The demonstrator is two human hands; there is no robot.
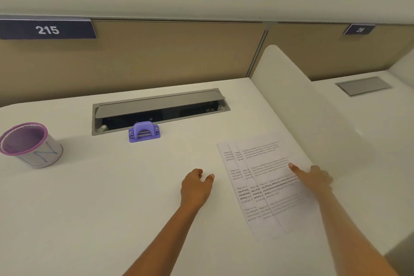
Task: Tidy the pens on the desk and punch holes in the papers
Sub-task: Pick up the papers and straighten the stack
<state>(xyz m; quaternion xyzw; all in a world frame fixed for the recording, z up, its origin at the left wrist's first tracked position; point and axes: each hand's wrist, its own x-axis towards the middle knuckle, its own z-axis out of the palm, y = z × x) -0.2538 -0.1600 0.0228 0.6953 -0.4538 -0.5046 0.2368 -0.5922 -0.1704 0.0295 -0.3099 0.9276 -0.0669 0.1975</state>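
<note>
Three printed papers [264,184] lie fanned and overlapping on the right part of the white desk [112,186]. My right hand [313,178] rests flat on the top sheet, fingers spread and pointing left. Just left of the papers, my left hand [197,186] hovers over the desk with fingers loosely curled and nothing in it. A purple hole punch [144,131] stands farther back at the middle, in front of the cable tray. A white pen cup with a purple rim [30,144] stands at the far left; no pens show on the desk.
A grey cable tray [156,110] with its lid half open is set into the desk behind the punch. A white divider panel [302,105] rises on the right of the papers. A tan partition [168,56] with a "215" sign closes the back.
</note>
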